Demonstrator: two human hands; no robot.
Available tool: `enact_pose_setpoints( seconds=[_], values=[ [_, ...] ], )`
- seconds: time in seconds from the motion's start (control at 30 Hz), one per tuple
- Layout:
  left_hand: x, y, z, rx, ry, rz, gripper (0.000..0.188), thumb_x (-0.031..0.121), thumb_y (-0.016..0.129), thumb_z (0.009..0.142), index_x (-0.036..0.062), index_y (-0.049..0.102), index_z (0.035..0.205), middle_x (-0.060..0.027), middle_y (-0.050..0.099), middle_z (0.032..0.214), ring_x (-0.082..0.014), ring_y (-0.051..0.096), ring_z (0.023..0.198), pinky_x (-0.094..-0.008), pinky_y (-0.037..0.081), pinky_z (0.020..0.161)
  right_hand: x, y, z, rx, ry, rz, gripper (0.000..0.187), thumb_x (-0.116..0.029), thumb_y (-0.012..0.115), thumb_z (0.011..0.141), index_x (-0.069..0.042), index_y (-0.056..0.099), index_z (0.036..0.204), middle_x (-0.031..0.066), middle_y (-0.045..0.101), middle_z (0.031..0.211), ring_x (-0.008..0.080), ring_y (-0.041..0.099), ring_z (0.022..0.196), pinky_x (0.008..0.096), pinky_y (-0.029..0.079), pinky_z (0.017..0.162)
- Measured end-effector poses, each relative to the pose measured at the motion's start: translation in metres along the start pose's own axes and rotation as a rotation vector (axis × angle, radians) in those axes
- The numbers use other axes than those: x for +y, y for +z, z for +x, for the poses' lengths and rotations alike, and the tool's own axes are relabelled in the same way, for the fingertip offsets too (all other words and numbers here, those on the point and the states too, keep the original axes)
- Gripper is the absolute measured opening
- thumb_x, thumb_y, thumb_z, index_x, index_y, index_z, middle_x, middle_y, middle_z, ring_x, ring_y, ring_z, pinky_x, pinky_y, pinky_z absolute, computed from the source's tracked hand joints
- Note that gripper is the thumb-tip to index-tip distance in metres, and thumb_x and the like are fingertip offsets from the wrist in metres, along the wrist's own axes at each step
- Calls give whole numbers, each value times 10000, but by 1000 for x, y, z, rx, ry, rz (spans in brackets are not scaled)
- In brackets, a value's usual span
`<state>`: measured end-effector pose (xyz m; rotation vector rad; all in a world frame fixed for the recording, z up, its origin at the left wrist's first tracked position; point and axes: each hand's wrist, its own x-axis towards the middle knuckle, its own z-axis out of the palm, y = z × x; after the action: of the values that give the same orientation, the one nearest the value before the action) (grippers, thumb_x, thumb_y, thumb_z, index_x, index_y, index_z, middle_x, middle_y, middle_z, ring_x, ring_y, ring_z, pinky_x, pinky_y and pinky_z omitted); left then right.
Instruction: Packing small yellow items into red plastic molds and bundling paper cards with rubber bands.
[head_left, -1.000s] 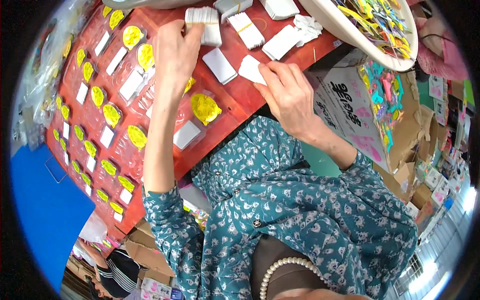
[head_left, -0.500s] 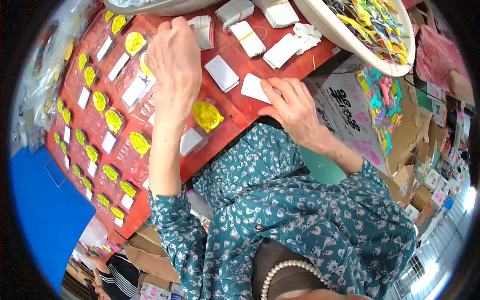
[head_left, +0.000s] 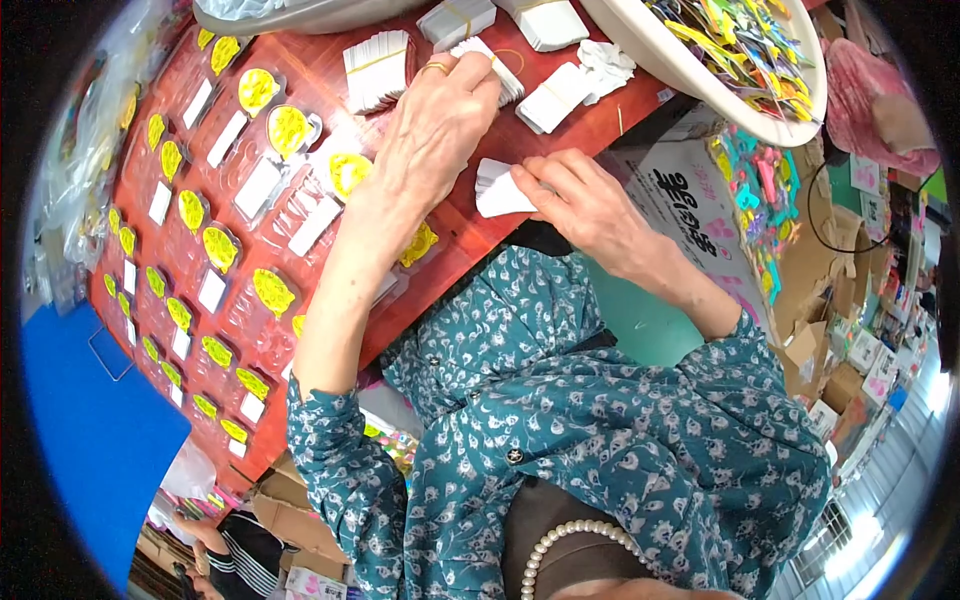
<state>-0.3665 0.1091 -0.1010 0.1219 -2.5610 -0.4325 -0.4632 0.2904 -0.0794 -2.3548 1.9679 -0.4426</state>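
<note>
Since the earlier frame, the left hand [head_left: 432, 120] is sliding up from the trays toward twelve o'clock, and it is now lying palm-down across a banded card stack [head_left: 492, 72], while the right hand [head_left: 580, 195] is keeping to the table edge [head_left: 480, 235] with the same small bundle. I am seeing the right fingers [head_left: 545, 172] closing in a pinch around a few white cards [head_left: 497, 190], which are sitting just at nine o'clock of that hand, over the red table's near edge. Those cards are looking light, thin and fairly stiff, smooth enough to slip past one another, so I am judging the short edges the best place to grip, thumb under and fingers on top. The left fingers are curling loosely over the stack; whether they are actually gripping it I cannot tell. Both forearms are reaching up from the lower edge, the left one stretching long and nearly straight, the right one bending in at the wrist. Yellow pieces [head_left: 272, 292] in clear trays are spreading toward nine o'clock, and a white basin [head_left: 700, 85] is sitting at one o'clock.
</note>
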Motion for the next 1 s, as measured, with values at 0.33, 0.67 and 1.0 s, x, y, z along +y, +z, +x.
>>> enact_pose_setpoints(
  seconds=[0.33, 0.67, 1.0],
  values=[
    [-2, -12, -11, -1, -96, -27, 287, 59, 660, 715, 35, 600, 995, -102, 583, 1000, -302, 573, 872, -348, 490, 740, 2, -18, 14, -120, -21, 113, 404, -17, 529, 690, 62, 510, 1086, 118, 494, 951, 260, 500, 918, 317, 472, 795],
    [35, -70, -31, 393, -446, -504, 121, -1, 637, 767, -18, 641, 887, -77, 627, 815, -185, 623, 764, -235, 484, 655, 9, -13, 12, -8, 366, 514, 252, -20, 562, 772, 64, 564, 1010, 144, 574, 901, 317, 563, 830, 343, 474, 741],
    [86, -64, -62, 329, -974, -1102, 123, -32, 589, 814, -47, 636, 926, -55, 605, 785, -98, 585, 697, -206, 492, 622, 7, 0, 11, 73, 184, -61, 353, 22, 527, 682, 25, 591, 1030, 137, 566, 992, 296, 518, 942, 359, 447, 817]
  ],
)
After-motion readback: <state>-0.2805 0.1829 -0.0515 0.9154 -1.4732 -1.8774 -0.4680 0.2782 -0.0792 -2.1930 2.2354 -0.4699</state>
